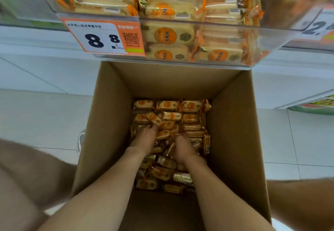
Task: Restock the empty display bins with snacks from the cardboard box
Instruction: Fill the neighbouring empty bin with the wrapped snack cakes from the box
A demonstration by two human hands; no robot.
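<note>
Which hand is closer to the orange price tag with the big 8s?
Left. The left hand is down in the cardboard box, below the price tag and slightly right of it; the right hand sits farther right and nearer the person.

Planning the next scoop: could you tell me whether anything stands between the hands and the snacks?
Nothing visible does: the left hand and right hand are down among the snack packs in the cardboard box.

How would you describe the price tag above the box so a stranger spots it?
Find the open cardboard box on the floor, then the clear display bin above its far edge. The price tag hangs on its left front; unlike the right-hand tag, it shows two black 8s.
</note>
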